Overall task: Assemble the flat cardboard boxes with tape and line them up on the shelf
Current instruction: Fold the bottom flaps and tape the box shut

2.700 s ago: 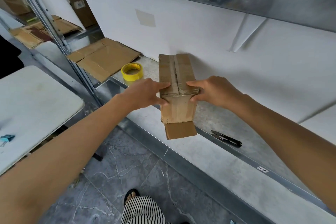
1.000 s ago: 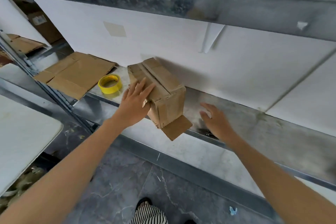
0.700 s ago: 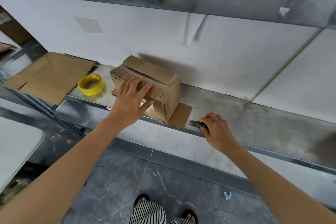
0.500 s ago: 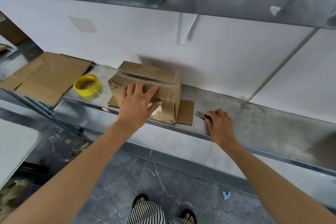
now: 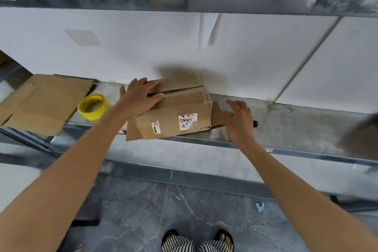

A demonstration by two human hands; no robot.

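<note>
Head view:
- A cardboard box (image 5: pixel 173 108) lies on its side on the metal shelf (image 5: pixel 296 125), close to the front edge, with the white wall just behind it.
- Its top seam is a dark slit; two paper labels sit on its front face.
- Loose flaps stick out at both ends, and the right one lies flat on the shelf.
- The left hand (image 5: pixel 139 96) rests palm down on the box's top left end, fingers spread and straight, gripping nothing.
- The right hand (image 5: pixel 238 120) is just beside the right flap, palm down, fingers spread and loose.
- A small dark tool (image 5: pixel 255 123) pokes out from under it; motion blur hides whether the hand touches it.
- A yellow tape roll (image 5: pixel 93 106) lies left of the box.
- Flat cardboard (image 5: pixel 43 100) lies further left.
</note>
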